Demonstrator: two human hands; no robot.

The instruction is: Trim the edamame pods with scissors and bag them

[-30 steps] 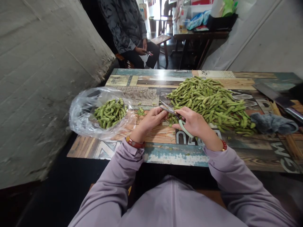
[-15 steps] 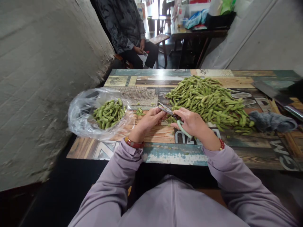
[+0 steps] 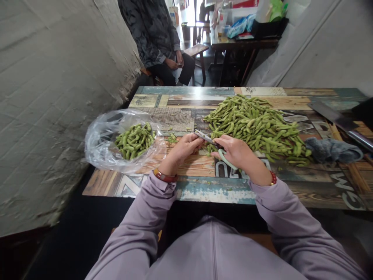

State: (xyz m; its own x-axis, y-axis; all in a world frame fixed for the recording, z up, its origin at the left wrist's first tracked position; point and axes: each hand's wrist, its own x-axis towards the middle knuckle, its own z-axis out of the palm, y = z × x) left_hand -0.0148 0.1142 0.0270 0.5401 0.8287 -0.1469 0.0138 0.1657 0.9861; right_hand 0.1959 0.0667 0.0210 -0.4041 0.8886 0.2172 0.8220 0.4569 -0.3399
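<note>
My right hand grips a pair of scissors with pale green handles. The blades point up and left, passing over the fingertips of my left hand. Those fingers are pinched together; what they hold is hidden behind the fingers and blades. Just beyond my right hand spreads a big heap of green edamame pods. To the left, a clear plastic bag lies open with a smaller pile of trimmed-looking pods inside. Small green scraps are scattered between the bag and my hands.
A cleaver and a grey rolled cloth lie at the right of the patterned table. A rough wall runs along the left. Beyond the table a person sits, and another table carries assorted items.
My hands stay almost in place, with the scissors shifted very slightly at the left fingertips. The seated person's hands have moved a little closer together.
</note>
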